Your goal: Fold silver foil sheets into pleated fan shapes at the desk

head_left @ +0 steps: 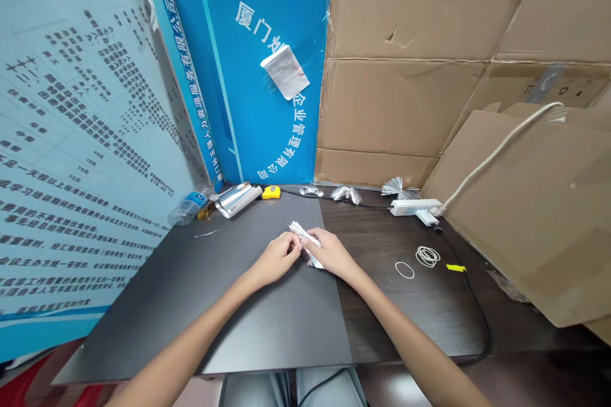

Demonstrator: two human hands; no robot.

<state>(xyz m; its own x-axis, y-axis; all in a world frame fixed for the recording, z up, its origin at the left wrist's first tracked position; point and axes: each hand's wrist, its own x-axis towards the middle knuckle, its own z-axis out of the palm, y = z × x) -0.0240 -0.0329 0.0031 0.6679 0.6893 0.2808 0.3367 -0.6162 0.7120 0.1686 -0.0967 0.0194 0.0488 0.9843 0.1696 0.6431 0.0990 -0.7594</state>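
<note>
Well left of the grip and beyond it lie a bottle [188,208] and a foil roll [236,199]. The left hand [275,259] and right hand [331,253] meet, both pinching a pleated foil strip [300,230] between them, low over the table [200,292]. Right of the grip lie rubber bands [428,256].

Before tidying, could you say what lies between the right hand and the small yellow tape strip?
Loose white rubber bands on the dark table, in head view.
</note>
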